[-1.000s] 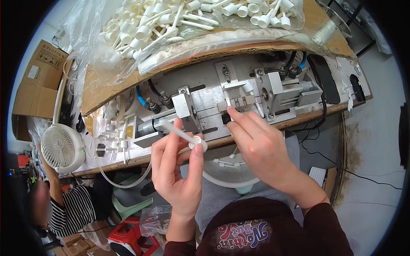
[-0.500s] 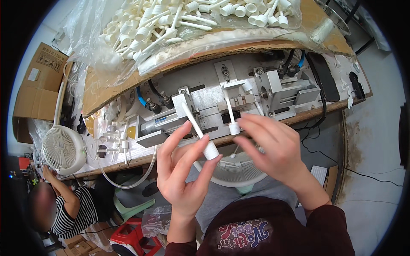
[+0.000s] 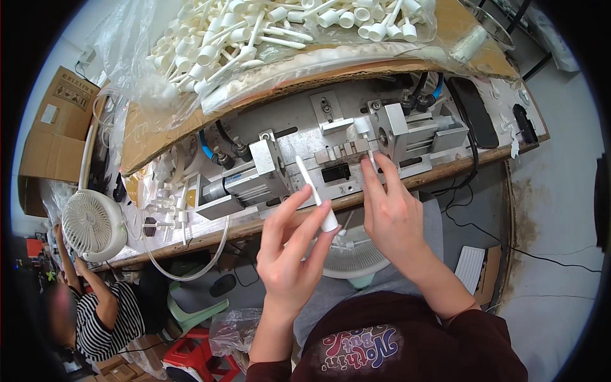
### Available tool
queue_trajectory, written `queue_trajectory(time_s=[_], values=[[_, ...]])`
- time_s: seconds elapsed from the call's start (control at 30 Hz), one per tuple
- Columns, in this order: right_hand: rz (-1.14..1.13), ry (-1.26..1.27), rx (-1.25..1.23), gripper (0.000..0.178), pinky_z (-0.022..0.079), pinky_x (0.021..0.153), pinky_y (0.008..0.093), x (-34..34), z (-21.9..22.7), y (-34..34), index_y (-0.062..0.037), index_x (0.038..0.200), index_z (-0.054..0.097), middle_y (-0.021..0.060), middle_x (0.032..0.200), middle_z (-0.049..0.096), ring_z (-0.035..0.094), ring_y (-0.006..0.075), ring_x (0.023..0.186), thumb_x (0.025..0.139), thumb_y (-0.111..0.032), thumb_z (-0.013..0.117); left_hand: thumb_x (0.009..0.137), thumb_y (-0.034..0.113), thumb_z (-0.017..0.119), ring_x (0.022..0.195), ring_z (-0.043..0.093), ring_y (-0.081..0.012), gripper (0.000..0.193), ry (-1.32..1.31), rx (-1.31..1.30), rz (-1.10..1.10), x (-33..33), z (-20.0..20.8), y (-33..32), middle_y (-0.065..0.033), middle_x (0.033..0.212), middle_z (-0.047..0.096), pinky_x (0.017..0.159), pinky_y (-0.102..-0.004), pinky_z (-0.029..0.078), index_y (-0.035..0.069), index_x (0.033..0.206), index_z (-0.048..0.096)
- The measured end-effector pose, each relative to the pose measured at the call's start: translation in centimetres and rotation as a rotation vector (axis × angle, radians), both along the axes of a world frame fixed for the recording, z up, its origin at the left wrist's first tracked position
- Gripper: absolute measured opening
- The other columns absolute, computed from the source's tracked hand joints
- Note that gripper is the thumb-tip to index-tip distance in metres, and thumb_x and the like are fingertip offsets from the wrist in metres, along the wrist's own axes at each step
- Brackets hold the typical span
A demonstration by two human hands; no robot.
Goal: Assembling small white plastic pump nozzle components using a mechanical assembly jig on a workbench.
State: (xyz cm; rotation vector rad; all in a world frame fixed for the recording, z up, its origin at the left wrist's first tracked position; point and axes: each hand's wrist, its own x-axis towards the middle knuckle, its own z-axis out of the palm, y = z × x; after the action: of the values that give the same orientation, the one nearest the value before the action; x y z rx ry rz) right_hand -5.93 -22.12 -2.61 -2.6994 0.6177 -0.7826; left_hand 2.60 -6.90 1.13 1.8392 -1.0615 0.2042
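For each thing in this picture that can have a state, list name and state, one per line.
White capped stick: held, tilted
Left hand: closed on that stick
Right hand: at a second capped stick; grip unclear
White basket: open, contents partly hidden
Heap of capped sticks: loose, jumbled
Black phone: flat, screen dark
Fan: upright; cannot tell whether running

The capped stick (image 3: pixel 305 172) is smooth plastic, the fixture (image 3: pixel 265 159) dull metal, the bench edge (image 3: pixel 506 153) perhaps wood
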Motion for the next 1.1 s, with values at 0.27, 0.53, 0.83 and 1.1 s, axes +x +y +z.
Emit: queue_trajectory(time_s=[0.27,0.53,0.83,1.1], values=[[0.037,-0.202,-0.057,0.032,0.056,0.058,0.0338,0.7,-0.5,-1.0,0.0026,0.114,0.065,0.011,0.095,0.063,0.068,0.0256,0.066,0.082,-0.001,0.068,0.073,0.0,0.079,0.088,0.069,-0.0248,0.036,-0.288,0.16,0.035,0.2,-1.0,-2.7,-0.0109,0.117,0.072,0.076,-0.0331,0.055,0.0,0.109,0.073],[-0.042,-0.26,-0.021,0.034,0.052,0.049,0.0352,1.4,0.0,-1.4,0.0002,0.113,0.062,0.0095,0.078,0.061,0.064,0.0253,0.055,0.079,0.001,0.068,0.077,0.005,0.077,0.078,0.069,-0.0187,0.03,-0.419,0.323,0.073,0.6,-0.6,-3.8,-0.0072,0.118,0.072,0.069,-0.0302,0.052,0.001,0.106,0.074],[-0.033,-0.299,0.027,0.04,0.052,0.049,0.0363,2.0,0.2,-1.4,0.0008,0.116,0.06,0.0104,0.077,0.061,0.064,0.0268,0.055,0.077,0.001,0.067,0.076,0.006,0.078,0.066,0.065,-0.0196,0.03,-0.329,0.335,0.065,0.9,0.0,-4.0,-0.005,0.121,0.072,0.063,-0.0295,0.052,0.005,0.105,0.076],[-0.018,-0.234,0.059,0.032,0.053,0.05,0.0375,2.0,0.2,-1.3,-0.0009,0.109,0.058,0.0124,0.078,0.064,0.066,0.0292,0.058,0.078,0.001,0.066,0.075,0.006,0.077,0.06,0.062,-0.0178,0.03,-0.327,0.342,0.06,1.0,0.1,-4.0,-0.0072,0.12,0.072,0.06,-0.028,0.05,0.003,0.105,0.075]])
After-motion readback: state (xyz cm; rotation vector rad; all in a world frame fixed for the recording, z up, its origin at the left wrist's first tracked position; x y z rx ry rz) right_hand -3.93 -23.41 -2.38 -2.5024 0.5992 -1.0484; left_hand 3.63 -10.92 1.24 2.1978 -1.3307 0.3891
